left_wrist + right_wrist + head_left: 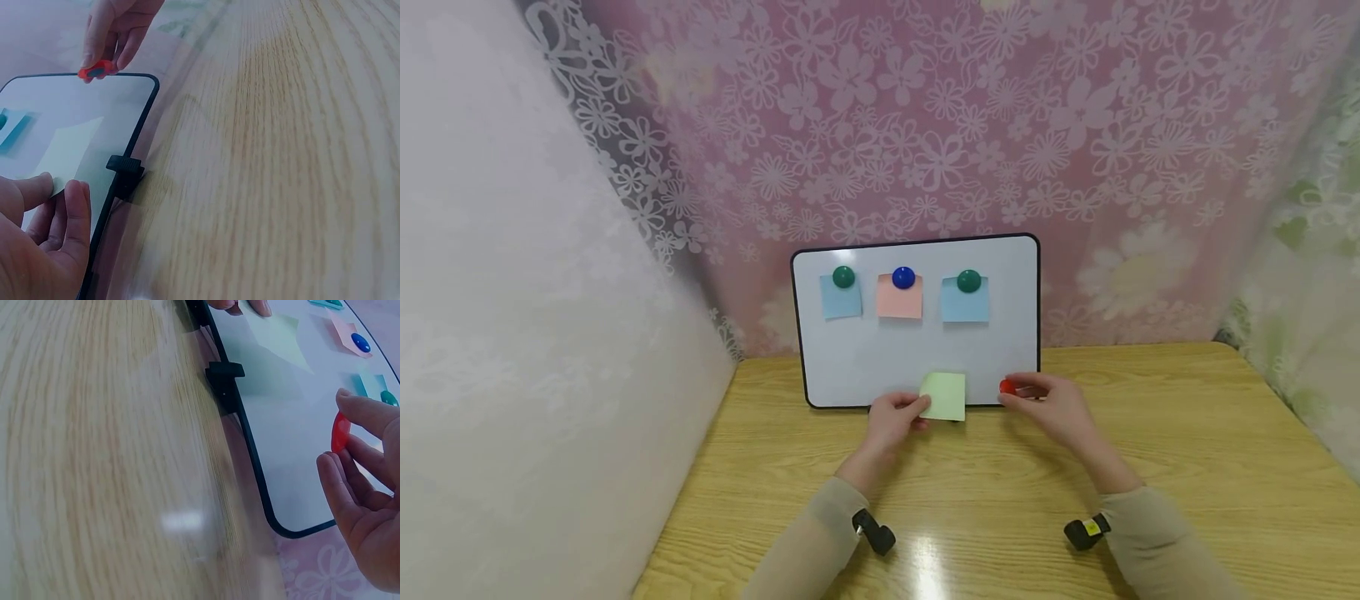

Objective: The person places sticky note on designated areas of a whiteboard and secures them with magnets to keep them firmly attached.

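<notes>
My left hand [892, 423] pinches a pale green sticky note [946, 396] by its left edge, in front of the lower part of the whiteboard [880, 358]. To the right, my right hand [1056, 407] holds a round red magnet [1007, 387] between thumb and fingertips, near the board's lower right corner. The right wrist view shows the red magnet [340, 432] edge-on in the fingers; in the left wrist view a dark disc shows on its back. Three notes hang in a row higher up: a blue one [841, 304], a pink one [899, 305] and another blue one [965, 308].
Green magnets [843, 277] top the two blue notes and a blue magnet [903, 277] tops the pink one. A black clip-like foot [225, 378] grips the board's lower edge. The wooden table [985, 517] meets a flowered pink curtain [880, 167] behind the board.
</notes>
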The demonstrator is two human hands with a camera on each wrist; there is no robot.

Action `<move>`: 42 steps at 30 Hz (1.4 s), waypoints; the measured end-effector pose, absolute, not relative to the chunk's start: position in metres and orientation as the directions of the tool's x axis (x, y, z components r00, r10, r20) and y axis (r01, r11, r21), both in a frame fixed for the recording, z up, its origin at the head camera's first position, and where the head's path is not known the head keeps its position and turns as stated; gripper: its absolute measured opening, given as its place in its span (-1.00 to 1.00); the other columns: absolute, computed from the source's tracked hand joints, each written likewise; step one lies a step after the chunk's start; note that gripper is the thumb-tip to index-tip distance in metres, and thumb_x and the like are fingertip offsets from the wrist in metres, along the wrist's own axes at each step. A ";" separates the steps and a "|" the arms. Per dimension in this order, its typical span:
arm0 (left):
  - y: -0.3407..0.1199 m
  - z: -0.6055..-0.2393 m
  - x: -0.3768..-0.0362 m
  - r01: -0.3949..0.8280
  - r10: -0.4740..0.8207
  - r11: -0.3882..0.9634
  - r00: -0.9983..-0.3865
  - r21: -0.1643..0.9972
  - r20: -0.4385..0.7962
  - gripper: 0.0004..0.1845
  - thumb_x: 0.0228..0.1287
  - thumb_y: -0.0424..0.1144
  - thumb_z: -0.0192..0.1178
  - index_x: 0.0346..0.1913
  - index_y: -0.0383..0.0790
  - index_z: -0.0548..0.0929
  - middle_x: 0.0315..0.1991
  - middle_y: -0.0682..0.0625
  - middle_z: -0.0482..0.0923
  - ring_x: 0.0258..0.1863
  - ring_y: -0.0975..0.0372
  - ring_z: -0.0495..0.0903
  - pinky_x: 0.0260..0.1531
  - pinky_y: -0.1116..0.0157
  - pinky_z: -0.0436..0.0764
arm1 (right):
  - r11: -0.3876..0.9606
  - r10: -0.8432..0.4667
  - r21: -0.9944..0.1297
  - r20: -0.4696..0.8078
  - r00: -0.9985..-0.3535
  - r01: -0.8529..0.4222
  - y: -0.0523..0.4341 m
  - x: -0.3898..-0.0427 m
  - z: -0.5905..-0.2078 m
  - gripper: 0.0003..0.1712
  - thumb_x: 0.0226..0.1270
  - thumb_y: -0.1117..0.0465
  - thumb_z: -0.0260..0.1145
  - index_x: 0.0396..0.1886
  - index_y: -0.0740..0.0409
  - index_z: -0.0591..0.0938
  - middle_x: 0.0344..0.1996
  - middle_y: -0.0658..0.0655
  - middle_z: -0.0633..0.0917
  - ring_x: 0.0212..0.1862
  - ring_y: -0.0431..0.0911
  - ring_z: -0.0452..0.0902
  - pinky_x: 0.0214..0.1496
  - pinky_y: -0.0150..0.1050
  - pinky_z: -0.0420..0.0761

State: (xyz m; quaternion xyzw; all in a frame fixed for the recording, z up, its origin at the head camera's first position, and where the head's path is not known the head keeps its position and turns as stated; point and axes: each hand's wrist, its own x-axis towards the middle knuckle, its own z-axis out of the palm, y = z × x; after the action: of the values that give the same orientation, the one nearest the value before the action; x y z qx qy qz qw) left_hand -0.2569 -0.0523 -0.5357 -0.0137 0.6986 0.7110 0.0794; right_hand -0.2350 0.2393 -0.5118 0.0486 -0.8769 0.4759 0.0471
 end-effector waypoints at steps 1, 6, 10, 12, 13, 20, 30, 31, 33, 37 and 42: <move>-0.053 -0.536 -0.258 -0.137 0.092 -0.016 -0.987 0.991 -0.135 -0.72 0.46 -0.23 0.44 -0.03 -0.44 0.77 -0.21 -0.14 0.75 -0.34 0.03 0.80 -0.11 0.04 0.79 | 0.539 -0.042 -0.832 0.130 -0.991 -0.132 0.238 -0.235 -0.512 -0.37 0.38 -0.10 0.58 0.28 0.18 0.72 0.03 0.22 0.78 0.04 0.11 0.70 -0.11 -0.27 0.69; -0.056 -0.538 -0.262 -0.159 0.076 -0.045 -0.985 0.986 -0.156 -0.73 0.45 -0.23 0.45 -0.04 -0.42 0.76 -0.25 -0.13 0.76 -0.32 -0.02 0.80 -0.12 0.06 0.79 | 0.523 -0.043 -0.839 0.151 -0.988 -0.151 0.229 -0.237 -0.511 -0.39 0.37 -0.06 0.59 0.28 0.18 0.73 0.05 0.23 0.79 0.06 0.12 0.72 -0.08 -0.27 0.70; -0.056 -0.538 -0.265 -0.151 0.053 -0.071 -0.988 0.986 -0.147 -0.75 0.44 -0.26 0.45 -0.06 -0.44 0.76 -0.32 -0.08 0.75 -0.43 0.13 0.77 -0.17 0.13 0.79 | 0.508 -0.035 -0.847 0.163 -0.986 -0.158 0.219 -0.239 -0.511 -0.39 0.37 -0.05 0.60 0.28 0.17 0.73 0.06 0.24 0.78 0.07 0.14 0.73 -0.05 -0.21 0.72; -0.056 -0.537 -0.266 -0.141 0.042 -0.081 -0.989 0.987 -0.138 -0.75 0.44 -0.27 0.45 -0.07 -0.45 0.76 -0.35 -0.06 0.74 -0.46 0.20 0.75 -0.19 0.15 0.79 | 0.502 -0.031 -0.850 0.166 -0.986 -0.159 0.213 -0.240 -0.510 -0.40 0.38 -0.04 0.59 0.28 0.17 0.73 0.08 0.24 0.77 0.07 0.15 0.73 -0.03 -0.16 0.74; -0.056 -0.537 -0.266 -0.138 0.037 -0.086 -0.990 0.987 -0.135 -0.75 0.44 -0.27 0.45 -0.08 -0.45 0.76 -0.35 -0.05 0.73 -0.48 0.21 0.74 -0.19 0.15 0.80 | 0.499 -0.029 -0.851 0.168 -0.985 -0.160 0.209 -0.240 -0.510 -0.40 0.38 -0.04 0.59 0.29 0.17 0.72 0.08 0.25 0.76 0.07 0.15 0.73 -0.01 -0.13 0.75; -0.057 -0.536 -0.270 -0.104 -0.002 -0.095 -0.994 0.990 -0.105 -0.73 0.43 -0.27 0.46 -0.07 -0.49 0.76 -0.29 -0.20 0.74 -0.50 0.21 0.72 -0.20 0.08 0.80 | 0.501 -0.033 -0.843 0.205 -0.978 -0.194 0.184 -0.245 -0.508 -0.45 0.36 0.03 0.61 0.24 0.18 0.75 0.06 0.24 0.76 0.02 0.14 0.75 0.06 0.03 0.76; -0.060 -0.528 -0.273 -0.088 -0.049 -0.101 -0.994 0.991 -0.094 -0.76 0.42 -0.29 0.46 -0.08 -0.47 0.76 -0.23 -0.32 0.76 -0.52 0.18 0.72 -0.28 0.16 0.80 | 0.507 -0.054 -0.815 0.295 -0.954 -0.280 0.151 -0.254 -0.509 -0.47 0.33 0.07 0.63 0.21 0.21 0.77 0.04 0.23 0.77 -0.02 0.10 0.77 0.02 -0.01 0.78; -0.060 -0.528 -0.274 -0.086 -0.054 -0.098 -0.994 0.992 -0.091 -0.76 0.42 -0.29 0.46 -0.08 -0.46 0.76 -0.22 -0.33 0.75 -0.52 0.18 0.72 -0.28 0.15 0.80 | 0.508 -0.054 -0.813 0.301 -0.952 -0.286 0.148 -0.255 -0.509 -0.47 0.33 0.08 0.64 0.21 0.22 0.77 0.03 0.23 0.76 -0.02 0.10 0.77 0.02 -0.02 0.78; -0.060 -0.527 -0.274 -0.085 -0.059 -0.101 -0.994 0.991 -0.091 -0.77 0.42 -0.30 0.46 -0.09 -0.45 0.77 -0.21 -0.33 0.75 -0.50 0.15 0.73 -0.27 0.14 0.80 | 0.508 -0.054 -0.811 0.308 -0.950 -0.291 0.142 -0.256 -0.508 -0.47 0.31 0.10 0.65 0.20 0.22 0.77 0.03 0.22 0.76 -0.01 0.09 0.76 0.02 -0.03 0.78; -0.062 -0.528 -0.275 -0.082 -0.070 -0.112 -0.993 0.990 -0.090 -0.78 0.42 -0.30 0.47 -0.10 -0.45 0.77 -0.24 -0.27 0.74 -0.50 0.14 0.73 -0.26 0.12 0.80 | 0.512 -0.054 -0.794 0.351 -0.935 -0.327 0.132 -0.257 -0.507 -0.49 0.29 0.13 0.66 0.17 0.24 0.78 0.00 0.23 0.75 -0.03 0.08 0.76 0.02 -0.04 0.78; -0.063 -0.531 -0.276 -0.068 -0.082 -0.111 -0.994 0.992 -0.077 -0.77 0.41 -0.29 0.48 -0.11 -0.45 0.77 -0.27 -0.21 0.74 -0.51 0.17 0.72 -0.28 0.14 0.80 | 0.541 -0.056 -0.762 0.389 -0.919 -0.356 0.126 -0.258 -0.507 -0.51 0.29 0.16 0.66 0.16 0.25 0.78 0.00 0.23 0.74 -0.04 0.07 0.76 0.01 -0.04 0.79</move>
State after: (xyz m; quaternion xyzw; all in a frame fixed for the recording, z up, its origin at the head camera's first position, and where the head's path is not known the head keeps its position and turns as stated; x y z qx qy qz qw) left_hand -0.2761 -0.0633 -0.5311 -0.0561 0.6669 0.7431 -0.0046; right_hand -0.2577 0.1255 -0.5075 0.1193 -0.8629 0.4637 0.1615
